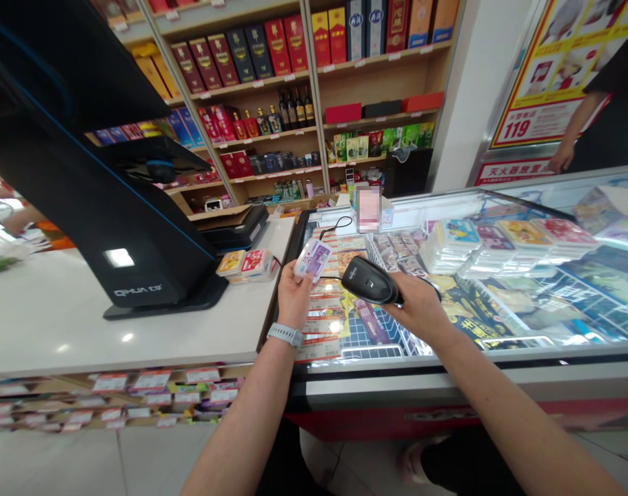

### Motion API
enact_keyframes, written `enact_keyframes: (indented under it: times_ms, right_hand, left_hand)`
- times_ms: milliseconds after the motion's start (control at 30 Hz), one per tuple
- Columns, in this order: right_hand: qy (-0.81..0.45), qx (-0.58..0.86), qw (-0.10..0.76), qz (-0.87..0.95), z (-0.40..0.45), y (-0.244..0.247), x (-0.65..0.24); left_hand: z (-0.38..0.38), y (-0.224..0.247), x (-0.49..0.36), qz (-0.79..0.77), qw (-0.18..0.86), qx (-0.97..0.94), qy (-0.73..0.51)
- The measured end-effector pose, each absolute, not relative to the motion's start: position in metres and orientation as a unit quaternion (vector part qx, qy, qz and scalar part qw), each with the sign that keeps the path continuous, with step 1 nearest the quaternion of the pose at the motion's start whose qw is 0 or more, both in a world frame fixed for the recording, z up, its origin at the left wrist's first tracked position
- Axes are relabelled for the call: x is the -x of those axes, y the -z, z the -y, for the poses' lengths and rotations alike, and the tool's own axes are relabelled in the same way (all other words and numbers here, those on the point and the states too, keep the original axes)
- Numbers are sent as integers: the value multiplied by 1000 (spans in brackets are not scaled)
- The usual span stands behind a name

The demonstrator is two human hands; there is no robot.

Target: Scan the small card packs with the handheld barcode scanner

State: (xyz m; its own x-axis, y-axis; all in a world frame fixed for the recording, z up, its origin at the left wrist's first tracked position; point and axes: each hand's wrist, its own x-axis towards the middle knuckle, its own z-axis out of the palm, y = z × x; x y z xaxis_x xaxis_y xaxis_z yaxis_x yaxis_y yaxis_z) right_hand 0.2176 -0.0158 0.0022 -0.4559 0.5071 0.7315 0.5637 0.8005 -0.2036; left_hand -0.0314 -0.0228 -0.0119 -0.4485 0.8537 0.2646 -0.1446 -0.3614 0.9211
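My left hand point(294, 295), with a pale watch band at the wrist, grips a small white-and-purple package point(314, 260) above the glass freezer top. In my right hand point(422, 306) is a black barcode scanner point(369, 281), its head pointing left toward the package. The scanner's handle is mostly hidden by my fingers. Stacks of flat clear packs with coloured labels point(452, 242) stand on the glass to the right of the scanner. Two similar packs, yellow and red point(245, 265), sit on the white counter left of my left hand.
A black checkout terminal point(138, 227) rises from the white counter point(45, 324) at left. The freezer point(448, 372) holds wire baskets of packaged goods. Shelves of boxes and bottles point(293, 103) line the back. Another person's arm point(577, 131) shows at right.
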Motion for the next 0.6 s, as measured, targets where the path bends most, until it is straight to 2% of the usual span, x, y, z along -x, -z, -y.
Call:
enact_keyframes:
  times_ms: [300, 600]
  right_hand:
    - [59, 325, 465, 821, 15, -3, -220]
    - [72, 331, 490, 803, 15, -1, -221]
  left_hand:
    - [24, 12, 16, -449, 420, -387, -687]
    - [12, -1, -5, -454, 417, -442, -652]
